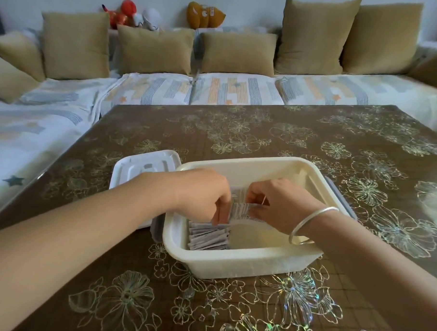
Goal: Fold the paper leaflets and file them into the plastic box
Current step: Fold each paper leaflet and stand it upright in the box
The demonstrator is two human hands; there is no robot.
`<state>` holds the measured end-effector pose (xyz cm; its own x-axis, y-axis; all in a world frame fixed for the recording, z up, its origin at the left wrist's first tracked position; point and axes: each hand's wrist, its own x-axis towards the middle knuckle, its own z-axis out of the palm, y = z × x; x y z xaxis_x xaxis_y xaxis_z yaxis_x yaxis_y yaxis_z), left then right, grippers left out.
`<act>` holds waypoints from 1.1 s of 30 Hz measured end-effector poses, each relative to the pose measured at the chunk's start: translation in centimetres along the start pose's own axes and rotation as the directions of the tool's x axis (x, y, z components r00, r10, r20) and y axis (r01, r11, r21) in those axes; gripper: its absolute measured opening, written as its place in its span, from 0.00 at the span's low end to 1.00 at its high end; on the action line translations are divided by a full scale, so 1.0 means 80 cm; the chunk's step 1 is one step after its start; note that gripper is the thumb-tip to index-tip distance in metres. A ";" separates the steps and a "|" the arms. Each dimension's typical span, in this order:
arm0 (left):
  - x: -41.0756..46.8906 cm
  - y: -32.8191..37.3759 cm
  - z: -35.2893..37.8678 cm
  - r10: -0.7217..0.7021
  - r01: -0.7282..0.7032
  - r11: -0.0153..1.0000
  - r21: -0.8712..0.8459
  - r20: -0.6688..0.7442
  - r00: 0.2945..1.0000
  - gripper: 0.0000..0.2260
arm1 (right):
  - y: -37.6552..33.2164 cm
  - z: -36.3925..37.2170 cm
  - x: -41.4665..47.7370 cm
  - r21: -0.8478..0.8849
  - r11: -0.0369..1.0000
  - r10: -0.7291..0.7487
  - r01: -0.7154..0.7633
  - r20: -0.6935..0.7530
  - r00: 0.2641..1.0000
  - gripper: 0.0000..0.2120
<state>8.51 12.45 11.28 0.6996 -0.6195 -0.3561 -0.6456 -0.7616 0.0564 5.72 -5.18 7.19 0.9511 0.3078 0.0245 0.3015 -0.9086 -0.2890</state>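
Over the cream plastic box (233,263), at the near-centre of the floral-covered counter (264,132): both grips meet above the box interior. The left grip (201,192) and right grip (283,203), fingers curled, pinch one printed paper leaflet (240,212) betw. them, left on its left edge, right on its right; fold state not discernible. A row of folded leaflets (207,236) stands packed in the box's near-left part, just below the left grip. White lid (127,171) lies flat on the counter, just beside the box's left side. Silver bangle (306,220) on the right wrist. Bkgd: sofa (235,91) w/ tan cushions (155,50).
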 end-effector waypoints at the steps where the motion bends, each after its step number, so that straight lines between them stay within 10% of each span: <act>1: 0.003 -0.001 0.002 -0.007 0.007 1.000 0.015 0.003 1.000 0.13 | 0.000 0.001 0.001 -0.001 1.000 0.006 -0.006 0.006 1.000 0.02; 33: -0.008 0.001 0.035 -0.024 0.041 0.979 0.199 -0.089 0.996 0.13 | -0.015 0.013 0.030 -0.109 0.987 0.135 -0.120 0.136 0.982 0.03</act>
<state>7.13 13.37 8.88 0.7394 -0.6154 -0.2732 -0.6641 -0.7335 -0.1450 7.58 -3.05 6.62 0.9651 0.2182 -0.1449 0.1904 -0.9643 -0.1840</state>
